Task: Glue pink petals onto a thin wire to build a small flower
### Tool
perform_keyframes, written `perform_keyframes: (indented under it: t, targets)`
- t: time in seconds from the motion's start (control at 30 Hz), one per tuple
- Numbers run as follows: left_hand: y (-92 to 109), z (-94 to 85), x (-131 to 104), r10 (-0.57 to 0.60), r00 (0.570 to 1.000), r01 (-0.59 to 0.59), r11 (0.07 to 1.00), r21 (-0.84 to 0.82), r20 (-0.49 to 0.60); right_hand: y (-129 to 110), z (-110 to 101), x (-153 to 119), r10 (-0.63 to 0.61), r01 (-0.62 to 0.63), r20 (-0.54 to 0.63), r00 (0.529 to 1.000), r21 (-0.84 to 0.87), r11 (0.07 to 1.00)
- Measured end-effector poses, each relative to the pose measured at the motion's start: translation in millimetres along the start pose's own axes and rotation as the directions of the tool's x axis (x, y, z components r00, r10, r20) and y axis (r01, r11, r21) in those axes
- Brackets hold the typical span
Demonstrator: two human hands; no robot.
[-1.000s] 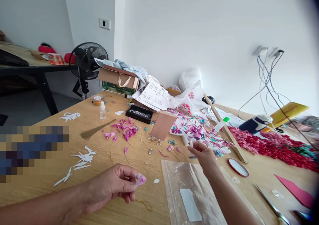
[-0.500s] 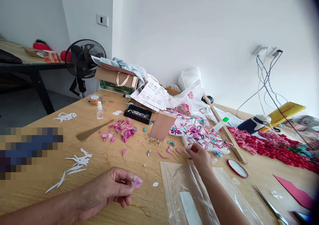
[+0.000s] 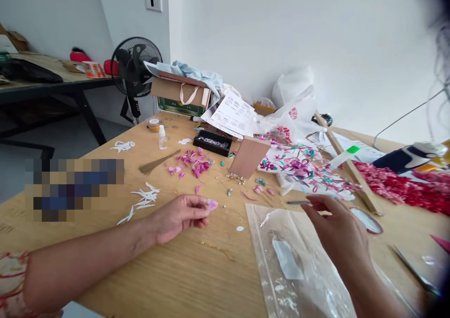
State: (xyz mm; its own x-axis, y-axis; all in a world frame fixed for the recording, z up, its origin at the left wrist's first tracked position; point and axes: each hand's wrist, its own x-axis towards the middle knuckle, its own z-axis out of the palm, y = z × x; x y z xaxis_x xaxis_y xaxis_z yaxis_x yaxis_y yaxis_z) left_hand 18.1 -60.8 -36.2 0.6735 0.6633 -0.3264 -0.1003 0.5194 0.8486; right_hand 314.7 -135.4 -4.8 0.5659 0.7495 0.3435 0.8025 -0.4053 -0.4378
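Observation:
Pinched between the thumb and fingers of my left hand (image 3: 186,217) is a small pink fabric petal (image 3: 212,205), raised over the wooden table. My right hand (image 3: 335,229) reaches over a clear plastic bag (image 3: 262,257), its thumb and forefinger closed at the right end of a thin dark rod (image 3: 297,202). The rod's far end points left; the fingertips hide its near end. A loose white petal (image 3: 240,228) lies between my hands, with a twisted gold thread (image 3: 218,248) nearer to me. Pink petals (image 3: 197,162) and small beads lie beyond.
White strips (image 3: 145,196) and a bristle bundle (image 3: 158,162) lie at left. Farther back are a small clear bottle (image 3: 162,138), a black tray (image 3: 212,142) and a wooden block (image 3: 249,157). Scissors (image 3: 415,268), a wooden bar (image 3: 346,165) and red flowers (image 3: 404,186) are at right.
My right hand has moved right and nearer, its fingertips now at the dark rod's end. My left hand still holds the pink petal. The whole view has shifted leftward.

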Motion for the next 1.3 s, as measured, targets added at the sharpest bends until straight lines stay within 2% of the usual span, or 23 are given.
perform_keyframes:
  t: [0.07,0.1,0.13,0.17,0.2,0.27,0.33,0.37,0.57,0.73,0.8,0.87,0.9,0.97,1.03,1.13,1.3]
  targets:
    - [1,-2.7,2,0.021,1.000,-0.021,1.000,-0.011,0.012,-21,-4,-21,-0.113,0.108,0.181,0.977,0.040,0.993]
    - [1,-3.7,3,0.039,0.999,-0.039,0.999,-0.012,0.011,-31,-2,-31,-0.172,0.152,0.293,0.941,0.092,0.984]
    - [1,-4.4,3,0.061,0.998,-0.061,0.998,-0.011,0.010,-41,2,-41,-0.235,0.184,0.406,0.883,0.162,0.970]
    - [2,-5.0,3,0.085,0.996,-0.085,0.996,-0.005,0.009,-51,7,-51,-0.300,0.215,0.511,0.806,0.219,0.952]
    - [2,-5.5,3,0.108,0.994,-0.108,0.994,0.003,0.009,-60,14,-59,-0.355,0.243,0.577,0.735,0.264,0.933]
    - [3,-6.4,3,0.147,0.989,-0.147,0.989,0.019,0.007,-77,26,-73,-0.410,0.299,0.659,0.631,0.282,0.912]
    - [4,-7.4,4,0.174,0.985,-0.174,0.984,0.035,0.000,-89,35,-82,-0.432,0.372,0.698,0.571,0.249,0.894]
    - [5,-7.9,4,0.180,0.984,-0.180,0.983,0.043,-0.004,-94,38,-85,-0.431,0.405,0.710,0.557,0.220,0.887]
    - [4,-6.6,5,0.181,0.983,-0.181,0.982,0.051,-0.010,-104,44,-93,-0.393,0.464,0.727,0.562,0.116,0.878]
    - [4,-1.9,5,0.209,0.978,-0.207,0.977,0.053,-0.017,-96,46,-97,-0.383,0.443,0.693,0.611,0.101,0.891]
    - [4,0.8,5,0.223,0.974,-0.221,0.974,0.053,-0.027,-92,44,-96,-0.388,0.355,0.648,0.656,0.189,0.916]
    - [5,5.2,4,0.236,0.971,-0.234,0.971,0.056,-0.029,-88,41,-96,-0.364,0.120,0.615,0.700,0.401,0.908]
    - [5,8.5,3,0.245,0.969,-0.243,0.968,0.060,-0.026,-88,39,-96,-0.339,-0.041,0.614,0.713,0.519,0.854]
    - [6,17.0,2,0.271,0.962,-0.269,0.961,0.068,-0.017,-89,36,-98,-0.287,-0.328,0.635,0.717,0.671,0.665]
    - [6,27.8,1,0.304,0.953,-0.303,0.951,0.066,-0.006,-92,33,-102,-0.249,-0.496,0.647,0.720,0.731,0.468]
    - [5,44.5,1,0.356,0.935,-0.356,0.933,0.050,0.010,-99,28,-107,-0.225,-0.590,0.643,0.732,0.764,0.261]
    - [3,64.0,1,0.389,0.921,-0.388,0.920,0.053,-0.003,-101,22,-111,-0.231,-0.605,0.609,0.759,0.790,0.097]
